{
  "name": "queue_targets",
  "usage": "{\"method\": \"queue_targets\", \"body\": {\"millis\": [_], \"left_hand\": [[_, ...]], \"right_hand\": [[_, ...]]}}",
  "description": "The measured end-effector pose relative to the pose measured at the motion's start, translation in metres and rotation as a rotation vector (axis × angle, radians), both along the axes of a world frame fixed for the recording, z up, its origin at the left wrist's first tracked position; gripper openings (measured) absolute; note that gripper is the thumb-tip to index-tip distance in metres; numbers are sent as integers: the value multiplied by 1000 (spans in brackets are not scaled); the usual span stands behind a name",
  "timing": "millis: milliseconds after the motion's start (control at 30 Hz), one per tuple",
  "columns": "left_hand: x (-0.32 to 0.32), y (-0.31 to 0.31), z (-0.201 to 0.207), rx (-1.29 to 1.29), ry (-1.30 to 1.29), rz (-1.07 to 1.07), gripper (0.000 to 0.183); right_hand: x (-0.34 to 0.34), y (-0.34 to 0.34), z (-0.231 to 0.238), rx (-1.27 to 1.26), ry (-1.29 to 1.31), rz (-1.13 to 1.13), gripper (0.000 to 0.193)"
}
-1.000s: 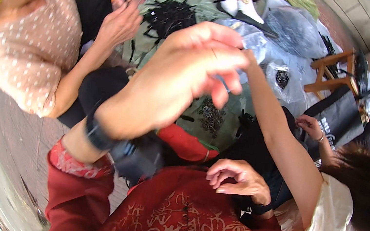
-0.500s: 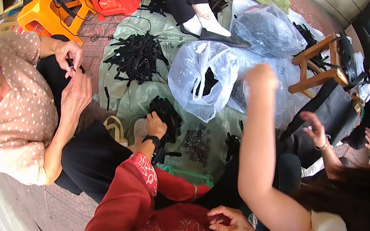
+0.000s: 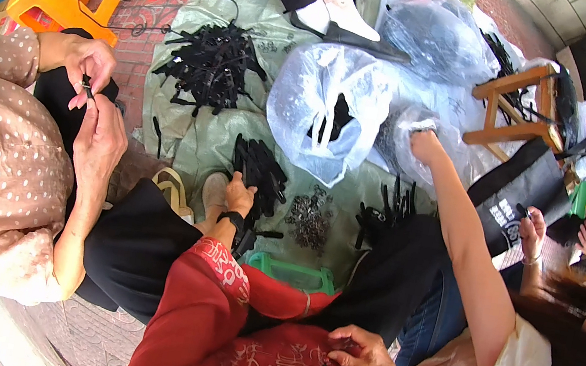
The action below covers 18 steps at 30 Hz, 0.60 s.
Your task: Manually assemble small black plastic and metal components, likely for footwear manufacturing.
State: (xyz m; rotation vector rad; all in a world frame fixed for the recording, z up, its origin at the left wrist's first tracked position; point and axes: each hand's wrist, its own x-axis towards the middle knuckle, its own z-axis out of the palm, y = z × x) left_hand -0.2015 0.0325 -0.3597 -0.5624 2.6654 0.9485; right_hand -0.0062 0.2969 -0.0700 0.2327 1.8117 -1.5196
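Note:
My left hand [image 3: 238, 195], in a red sleeve with a dark watch, is at the near left edge of a bundle of black straps [image 3: 260, 176] on the green sheet. Its fingertips close on the straps and are partly hidden among them. Close to my red top, my right hand [image 3: 371, 356] is held low with bent fingers and the thumb apart. No object shows clearly in it. To the right of the bundle is a heap of small dark metal pieces [image 3: 310, 217]. More black straps [image 3: 392, 210] stand in a cluster further right.
A co-worker's hand [image 3: 423, 145] reaches into a clear plastic bag [image 3: 401, 127] at right. At left, another person's hands [image 3: 92, 97] work a small dark piece. A white translucent bag [image 3: 297, 117], a large strap heap [image 3: 211, 67] and a wooden stool [image 3: 513, 136] stand further off; a green plastic item [image 3: 293, 273] is near.
The co-worker's raised arm at right has come down to the clear bag, and their other hand now holds something small and black. My hands stay in nearly the same places. The view has shifted slightly.

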Motion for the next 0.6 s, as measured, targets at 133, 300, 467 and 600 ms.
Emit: {"method": "queue_targets", "body": {"millis": [133,300,467,600], "left_hand": [[0,-4,-1,-74,186,-37,25],[11,-3,15,74,271,9,16],[10,25,85,406,87,246,16],[26,35,157,1158,-242,342,17]], "right_hand": [[-4,2,4,-3,82,-21,28],[-19,3,7,-26,241,87,28],[-37,5,19,-101,392,194,28],[-51,-2,48,-408,437,239,28]]}}
